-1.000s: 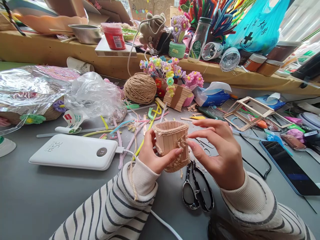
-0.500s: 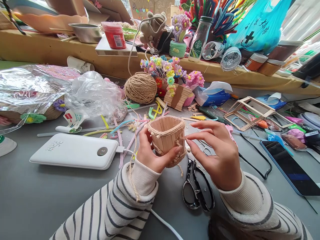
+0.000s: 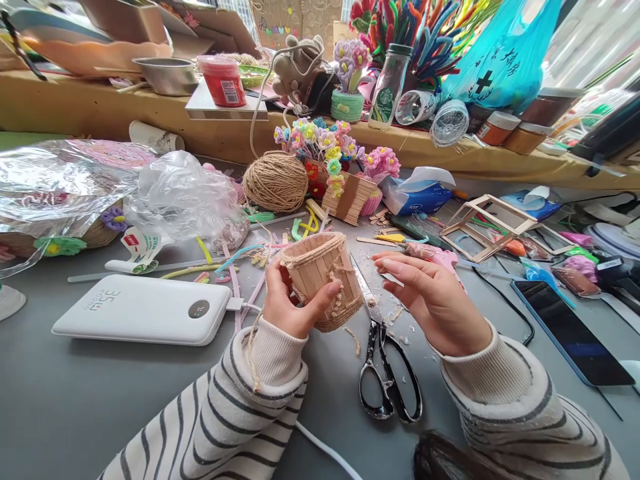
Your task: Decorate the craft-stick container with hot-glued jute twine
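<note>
Our left hand (image 3: pixel 290 303) grips the stick cup (image 3: pixel 325 280), mouth tilted far-left; right hand (image 3: pixel 433 303) open, just right, scissors (image 3: pixel 385 367) below.

The left hand (image 3: pixel 290 303) grips a tilted stick cup (image 3: pixel 325 280) wound with twine (a loose end dangles), while the right hand (image 3: pixel 435 303) hovers open above black scissors (image 3: pixel 387 373) on the grey table (image 3: pixel 75 393).

A cluttered hobby craft table: a jute twine ball (image 3: pixel 275 181), pipe-cleaner flowers (image 3: pixel 325 143), scissors (image 3: pixel 385 373) and popsicle-stick frames (image 3: pixel 487 223) are lying everywhere.
</note>
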Demonstrator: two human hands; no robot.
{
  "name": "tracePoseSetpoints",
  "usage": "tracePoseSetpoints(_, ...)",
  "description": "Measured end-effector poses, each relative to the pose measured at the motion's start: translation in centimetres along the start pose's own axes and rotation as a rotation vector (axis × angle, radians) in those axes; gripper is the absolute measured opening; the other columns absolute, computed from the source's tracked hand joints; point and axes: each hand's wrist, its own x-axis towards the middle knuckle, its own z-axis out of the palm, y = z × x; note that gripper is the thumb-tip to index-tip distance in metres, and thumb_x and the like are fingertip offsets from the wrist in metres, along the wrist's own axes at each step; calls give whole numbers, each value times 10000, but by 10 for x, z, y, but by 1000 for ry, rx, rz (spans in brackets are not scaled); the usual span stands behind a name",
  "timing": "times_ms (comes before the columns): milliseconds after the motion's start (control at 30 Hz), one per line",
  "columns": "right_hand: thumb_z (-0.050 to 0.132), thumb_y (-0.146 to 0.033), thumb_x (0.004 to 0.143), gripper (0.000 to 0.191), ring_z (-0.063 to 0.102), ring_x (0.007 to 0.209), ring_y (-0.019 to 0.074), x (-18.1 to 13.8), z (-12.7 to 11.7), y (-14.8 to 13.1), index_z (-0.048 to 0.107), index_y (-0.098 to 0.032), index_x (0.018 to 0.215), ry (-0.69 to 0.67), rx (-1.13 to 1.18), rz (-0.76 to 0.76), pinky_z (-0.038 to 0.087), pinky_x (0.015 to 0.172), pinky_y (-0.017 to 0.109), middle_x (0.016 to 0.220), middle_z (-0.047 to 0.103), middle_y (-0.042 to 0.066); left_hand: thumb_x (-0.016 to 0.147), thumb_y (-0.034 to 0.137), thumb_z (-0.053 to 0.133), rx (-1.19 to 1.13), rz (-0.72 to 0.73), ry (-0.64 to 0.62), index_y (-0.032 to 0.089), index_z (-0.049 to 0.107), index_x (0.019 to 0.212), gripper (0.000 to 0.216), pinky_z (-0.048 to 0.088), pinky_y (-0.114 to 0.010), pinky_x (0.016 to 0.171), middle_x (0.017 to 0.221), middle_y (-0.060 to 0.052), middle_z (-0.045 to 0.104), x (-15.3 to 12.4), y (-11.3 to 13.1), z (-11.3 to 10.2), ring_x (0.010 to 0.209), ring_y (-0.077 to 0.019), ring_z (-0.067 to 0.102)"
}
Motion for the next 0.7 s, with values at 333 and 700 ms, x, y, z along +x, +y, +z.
tracePoseSetpoints(333, 689, -292, 618, 109, 541, 722, 78, 9, -4, 9, 704, -219, 697, -5, 255, 225, 438, 661, 212, 899, 667, 6, 487, 489, 748, -174, -153, 34, 136, 454, 1035, 716, 482, -428, 829, 991, -112, 604, 17, -3, -8, 907, -263, 604)
tracePoseSetpoints(700, 637, -322, 665, 117, 569, 734, 117, 11, -5, 13, 689, -229, 713, -20, 202, 198, 453, 661, 269, 952, 676, 14, 488, 500, 743, -164, -159, 30, 129, 486, 1050, 720, 496, -406, 801, 988, -111, 616, 18, -4, -9, 912, -268, 607)
